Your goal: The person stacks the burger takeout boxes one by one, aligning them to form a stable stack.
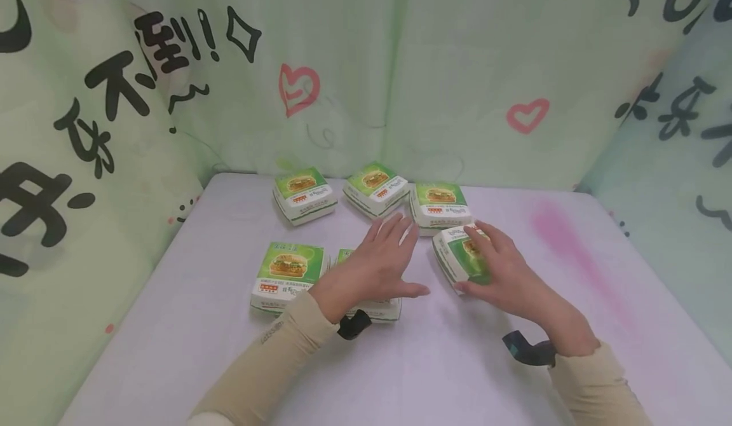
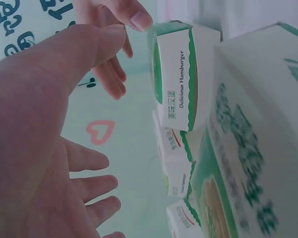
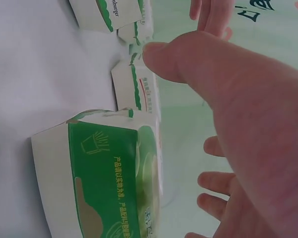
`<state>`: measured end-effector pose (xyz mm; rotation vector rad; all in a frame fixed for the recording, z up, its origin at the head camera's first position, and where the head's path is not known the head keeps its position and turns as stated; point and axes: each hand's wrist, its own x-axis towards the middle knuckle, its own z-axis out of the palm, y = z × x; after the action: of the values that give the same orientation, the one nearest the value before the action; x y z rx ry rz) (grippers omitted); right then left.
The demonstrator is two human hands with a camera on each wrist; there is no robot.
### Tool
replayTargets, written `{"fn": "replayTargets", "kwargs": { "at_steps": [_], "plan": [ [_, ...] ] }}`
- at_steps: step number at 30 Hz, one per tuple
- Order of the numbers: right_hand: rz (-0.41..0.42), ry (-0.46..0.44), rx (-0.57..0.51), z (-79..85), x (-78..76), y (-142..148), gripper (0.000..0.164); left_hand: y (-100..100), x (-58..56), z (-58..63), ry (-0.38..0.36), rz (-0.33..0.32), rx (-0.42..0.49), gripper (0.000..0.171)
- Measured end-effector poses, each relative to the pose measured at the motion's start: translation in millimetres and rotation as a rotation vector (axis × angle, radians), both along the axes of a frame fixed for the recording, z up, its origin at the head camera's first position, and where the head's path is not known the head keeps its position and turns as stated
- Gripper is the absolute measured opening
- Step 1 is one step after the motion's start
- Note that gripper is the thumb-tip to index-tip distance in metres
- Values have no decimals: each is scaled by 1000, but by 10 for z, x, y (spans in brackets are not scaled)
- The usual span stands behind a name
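Turned burger box [image 1: 460,257], taken as the centre of the dial in the head view: it lies on the tabletop with its printed face up, skewed and reversed relative to its neighbours, so that its white caption strip is toward 12 o'clock. The right hand [image 1: 503,276] reaches over it from 4 o'clock, fingers extended, thumb held apart; in the right wrist view a gap separates palm and carton, so nothing is gripped. The wide span of thumb and fingers is presumably what a square carton calls for, its sides offering better purchase than its flat lid.

Toward 11 o'clock, so close that contact cannot be excluded, sits the right back box [image 1: 441,205]; toward 10 o'clock follow the middle back box [image 1: 375,188] and, farther out, the left back box [image 1: 305,195]. Their captions face the wearer, probably for reading from the near side.

Toward 9 o'clock, the left hand [image 1: 382,267] hovers with fingers loose and thumb apart, holding nothing. It partly hides the inner front box [image 1: 384,312]; beyond stands the outer front box [image 1: 288,278], squarely set, perhaps to keep the row even.

Outermost: the pale table [image 1: 171,350] and, at 12 o'clock, the printed curtain [image 1: 429,82].
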<state>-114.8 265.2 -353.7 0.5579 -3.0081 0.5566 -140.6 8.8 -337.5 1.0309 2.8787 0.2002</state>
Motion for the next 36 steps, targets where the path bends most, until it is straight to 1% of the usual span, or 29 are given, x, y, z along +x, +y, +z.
{"fn": "replayTargets", "kwargs": {
  "at_steps": [4, 7, 13, 16, 21, 24, 28, 36],
  "plan": [
    [-19, 11, 20, -43, 9, 25, 95, 134, -41, -23, -28, -25, -8, 100],
    [-33, 22, 35, -61, 7, 36, 95, 226, -73, -12, -39, -34, -16, 95],
    [-60, 36, 53, -62, -32, 2, 95, 380, -151, 8, -17, -56, -38, 87],
    [-66, 32, 49, -88, -56, -22, 95, 459, -196, -19, -17, -67, -59, 83],
    [-70, 57, 53, -177, -73, -32, 87, 583, -239, -80, -53, -69, -90, 79],
    [-86, 66, 73, -214, -67, -36, 82, 635, -245, -94, -62, -73, -108, 78],
    [-107, 63, 83, -224, -66, -45, 78, 676, -243, -91, -53, -86, -126, 78],
    [-101, 82, 72, -211, -74, -38, 72, 700, -244, -87, -39, -105, -183, 72]
  ]
}}
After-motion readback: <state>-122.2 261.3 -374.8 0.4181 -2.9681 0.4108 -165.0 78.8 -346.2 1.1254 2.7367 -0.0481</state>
